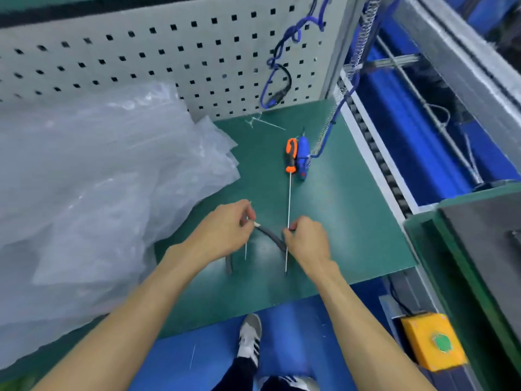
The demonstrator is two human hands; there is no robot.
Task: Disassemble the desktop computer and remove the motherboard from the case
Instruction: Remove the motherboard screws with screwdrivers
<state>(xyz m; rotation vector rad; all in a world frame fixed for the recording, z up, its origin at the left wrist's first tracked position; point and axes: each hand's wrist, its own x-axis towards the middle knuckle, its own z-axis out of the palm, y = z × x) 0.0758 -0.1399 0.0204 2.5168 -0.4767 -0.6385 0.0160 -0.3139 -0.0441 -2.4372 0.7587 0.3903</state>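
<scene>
The right hand (306, 239) and left hand (225, 227) each pinch an end of a dark cable (270, 235) sagging crosswise between them, near the tabletop's (352, 221) front edge.

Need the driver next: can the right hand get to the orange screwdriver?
Probably yes. The right hand is by the orange screwdriver shaft, nothing between, but it holds a dark cable it must drop first.

Left hand (225, 227), right hand (306, 238) pinch grey cable (270, 235) ends.
</scene>
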